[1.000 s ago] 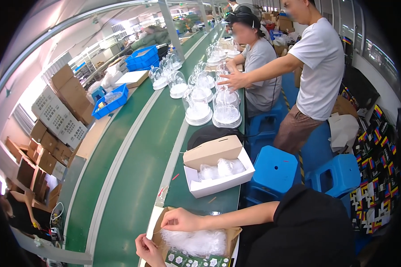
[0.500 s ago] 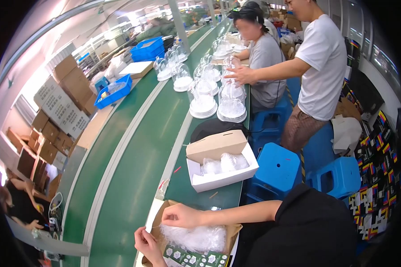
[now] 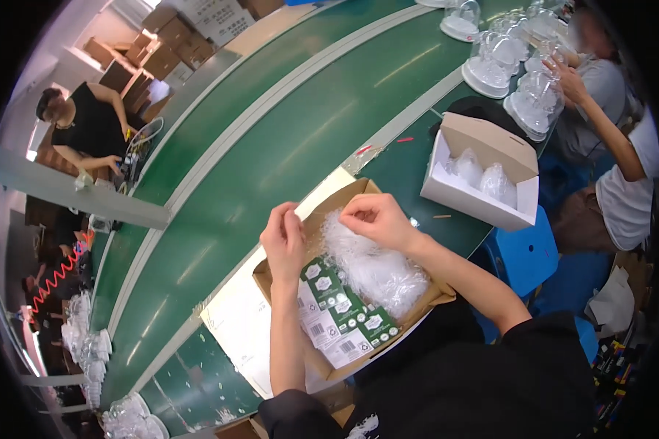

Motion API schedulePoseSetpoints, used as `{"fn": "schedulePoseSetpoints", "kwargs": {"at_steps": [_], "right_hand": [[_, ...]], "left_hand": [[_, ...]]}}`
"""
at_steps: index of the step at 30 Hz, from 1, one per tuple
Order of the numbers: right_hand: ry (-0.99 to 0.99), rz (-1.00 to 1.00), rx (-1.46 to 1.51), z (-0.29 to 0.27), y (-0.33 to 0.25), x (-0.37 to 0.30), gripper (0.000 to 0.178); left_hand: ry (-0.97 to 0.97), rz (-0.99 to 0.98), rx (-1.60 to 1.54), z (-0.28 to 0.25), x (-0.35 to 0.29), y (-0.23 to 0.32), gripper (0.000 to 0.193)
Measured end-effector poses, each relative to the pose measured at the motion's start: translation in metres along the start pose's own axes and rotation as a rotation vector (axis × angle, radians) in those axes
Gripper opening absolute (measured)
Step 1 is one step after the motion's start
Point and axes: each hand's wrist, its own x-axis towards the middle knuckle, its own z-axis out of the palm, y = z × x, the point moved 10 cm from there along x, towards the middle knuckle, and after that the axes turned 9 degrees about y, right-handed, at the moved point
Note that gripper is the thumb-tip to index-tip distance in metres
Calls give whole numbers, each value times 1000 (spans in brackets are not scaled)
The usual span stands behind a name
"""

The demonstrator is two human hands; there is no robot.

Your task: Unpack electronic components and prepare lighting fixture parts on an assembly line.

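An open cardboard box (image 3: 355, 196) sits in front of me on a white sheet (image 3: 249, 329). Inside it a tangled bundle of fine clear strands (image 3: 388, 282) lies beside green-and-white printed cards (image 3: 340, 311). My left hand (image 3: 283, 235) hovers over the box's left far corner, fingers curled together in a pinch. Above the far end of the bundle, my right hand (image 3: 379, 219) is also pinched, thumb against forefinger. Whatever either hand holds is too thin or hidden to make out.
Beyond, to the right, stands an open white box (image 3: 476, 201) with clear-wrapped pieces. Several clear domes on white bases (image 3: 487, 69) line the bench near a co-worker's hand (image 3: 567, 77). A green conveyor (image 3: 263, 168) runs along the left. A blue stool (image 3: 527, 249) is at right.
The view has swung left, bringing more conveyor and another person at far left into sight. My hands have moved apart; the left now stands higher along the box's left side.
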Motion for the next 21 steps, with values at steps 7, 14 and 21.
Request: {"fn": "schedulePoseSetpoints", "kwargs": {"at_steps": [7, 14, 21], "right_hand": [[-3, -116, -112, -4, -9, -10, 13], [-51, -68, -69, 1, -19, -12, 17], [-39, -62, -55, -4, -17, -9, 16]], "left_hand": [[-336, 345, 844, -9, -80, 43, 39], [-488, 129, 904, -38, -138, -6, 49], [-547, 124, 935, -32, -138, -12, 60]]}}
